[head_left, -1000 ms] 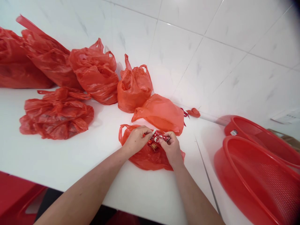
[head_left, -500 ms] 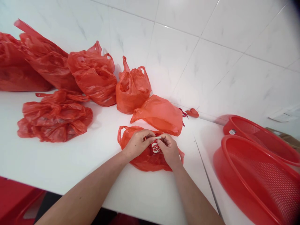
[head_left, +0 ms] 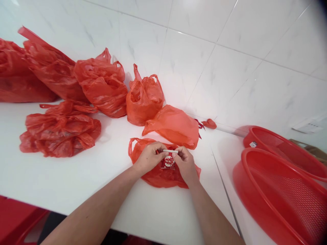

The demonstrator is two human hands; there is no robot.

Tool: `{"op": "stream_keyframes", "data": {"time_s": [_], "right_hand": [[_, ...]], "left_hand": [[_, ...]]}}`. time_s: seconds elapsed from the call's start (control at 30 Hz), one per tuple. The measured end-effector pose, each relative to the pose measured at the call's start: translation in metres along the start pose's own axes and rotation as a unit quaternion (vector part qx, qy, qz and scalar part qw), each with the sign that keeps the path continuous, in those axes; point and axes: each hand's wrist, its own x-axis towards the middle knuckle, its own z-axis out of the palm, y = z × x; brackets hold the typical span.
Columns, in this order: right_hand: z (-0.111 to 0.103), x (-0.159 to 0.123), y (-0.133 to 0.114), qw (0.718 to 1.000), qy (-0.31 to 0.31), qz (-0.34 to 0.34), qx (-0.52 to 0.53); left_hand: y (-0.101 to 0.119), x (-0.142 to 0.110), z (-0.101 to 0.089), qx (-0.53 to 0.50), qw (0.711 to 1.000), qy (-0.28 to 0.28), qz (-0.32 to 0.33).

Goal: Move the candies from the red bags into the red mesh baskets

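Observation:
Between my hands is a small red packet (head_left: 168, 162) with a white circle and a red character printed on it. A narrow white strip (head_left: 170, 151) runs along its top edge. My left hand (head_left: 150, 158) is closed, thumb and fingers pinching the packet's upper left corner. The upper right corner is pinched by my right hand (head_left: 186, 164), also closed. Both hands are over an open red plastic bag (head_left: 163, 179) lying on the white table; its contents are mostly hidden. Just behind lies a flatter red bag (head_left: 173, 124).
Full red bags (head_left: 102, 85) stand along the tiled wall, one of them a smaller knotted-looking bag (head_left: 145, 98). A crumpled red bag heap (head_left: 61, 131) lies at left. Two red mesh baskets (head_left: 245, 177) are at right. Red scraps (head_left: 209, 123) lie near the wall.
The packet's printed face and white strip show more fully between my fingers, with the strip now spanning from hand to hand. The view has tilted up slightly; the bags have stayed put.

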Motion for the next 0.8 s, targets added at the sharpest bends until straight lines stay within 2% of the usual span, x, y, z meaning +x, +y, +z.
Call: {"op": "stream_keyframes", "data": {"time_s": [0.13,0.23,0.47,0.6,0.8], "right_hand": [[0.0003,-0.0002,-0.0059,0.999,-0.021,-0.029,-0.036],[0.0006,-0.0005,-0.0068,0.997,-0.008,-0.048,-0.063],[0.0012,0.0006,-0.0022,0.996,0.010,-0.034,-0.078],[0.0017,0.0002,-0.0045,0.998,-0.008,-0.006,-0.069],[0.0021,-0.0009,-0.0068,0.997,-0.009,-0.018,-0.075]], "left_hand": [[0.0043,-0.0018,-0.0004,-0.032,0.999,-0.032,0.002],[0.0071,-0.0030,-0.0011,-0.044,0.998,-0.041,0.009],[0.0068,-0.0027,-0.0015,-0.027,0.999,-0.018,0.008],[0.0064,-0.0031,-0.0007,-0.019,1.000,-0.022,0.013],[0.0057,-0.0026,-0.0007,-0.010,0.999,-0.031,0.026]]}}
